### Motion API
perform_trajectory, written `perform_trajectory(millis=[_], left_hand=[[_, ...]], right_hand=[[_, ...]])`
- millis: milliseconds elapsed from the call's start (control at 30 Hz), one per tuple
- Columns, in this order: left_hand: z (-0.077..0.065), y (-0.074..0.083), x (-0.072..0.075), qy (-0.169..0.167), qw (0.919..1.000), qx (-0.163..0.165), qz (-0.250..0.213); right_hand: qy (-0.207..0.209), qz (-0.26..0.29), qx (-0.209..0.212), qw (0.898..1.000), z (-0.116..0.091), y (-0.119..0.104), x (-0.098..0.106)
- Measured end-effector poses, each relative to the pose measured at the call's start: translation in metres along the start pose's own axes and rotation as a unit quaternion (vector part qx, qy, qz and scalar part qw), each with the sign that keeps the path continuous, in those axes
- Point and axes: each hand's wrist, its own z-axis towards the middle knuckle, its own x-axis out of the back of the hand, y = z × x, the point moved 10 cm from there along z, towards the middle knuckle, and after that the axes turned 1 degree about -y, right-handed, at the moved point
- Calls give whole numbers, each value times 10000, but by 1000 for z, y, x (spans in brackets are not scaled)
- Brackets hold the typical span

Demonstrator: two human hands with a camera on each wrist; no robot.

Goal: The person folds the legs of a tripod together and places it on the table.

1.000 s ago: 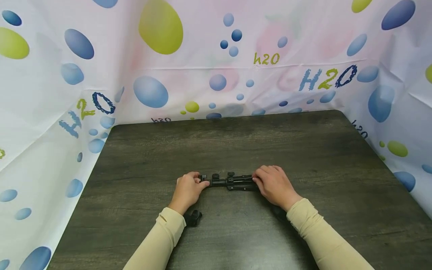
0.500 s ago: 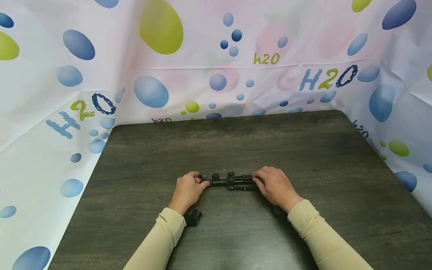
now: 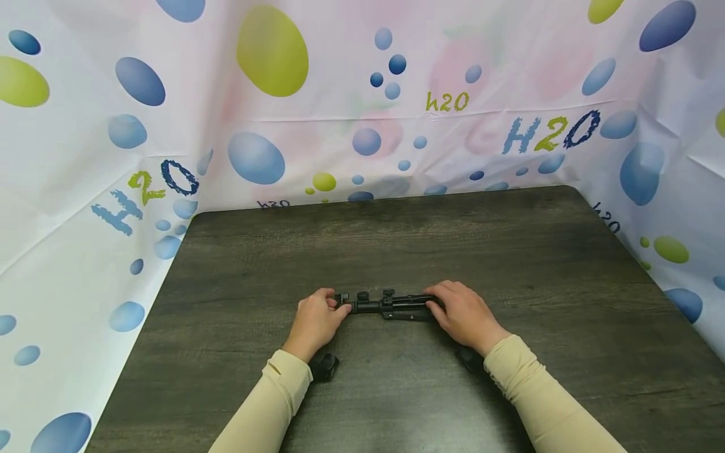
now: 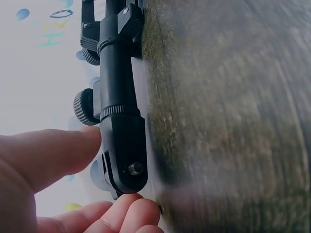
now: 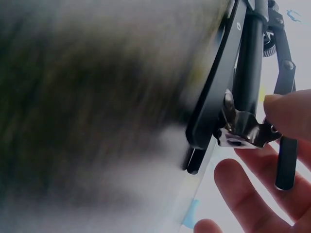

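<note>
A small black folding tripod point(image 3: 370, 307) lies lengthwise across the table between both hands, its legs folded close together. My left hand point(image 3: 317, 319) holds the head end. In the left wrist view its thumb point(image 4: 73, 148) touches the body below a ridged knob point(image 4: 84, 107), and the fingertips meet the rounded tip. My right hand point(image 3: 461, 314) holds the leg end. In the right wrist view the thumb point(image 5: 291, 112) lies against one leg point(image 5: 286, 165), beside a shiny metal bracket point(image 5: 243, 128) joining the legs to the centre tube. From the head, the right hand covers the leg tips.
The dark wood-grain table point(image 3: 362, 245) is backed by a white curtain point(image 3: 328, 38) printed with blue and green spots. Dark wrist-worn devices show under each forearm, one by the left cuff point(image 3: 325, 367) and one by the right cuff point(image 3: 469, 360).
The head view tilts slightly. My right hand has shifted a little at the leg end, where slightly more of the legs shows. My left hand and the tripod keep nearly the same place.
</note>
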Motion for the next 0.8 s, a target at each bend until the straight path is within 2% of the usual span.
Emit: perform_trajectory(millis=[433, 633, 800], left_hand=[[0, 1, 0, 44, 9999, -104, 21], [1, 1, 1, 80, 9999, -136, -4], [2, -3, -1, 83, 10000, -39, -36]], right_hand=[[17, 6, 58, 10000, 0, -1, 1], [-20, -4, -62, 10000, 0, 2, -1], [-67, 12, -160, 9998, 0, 5, -2]])
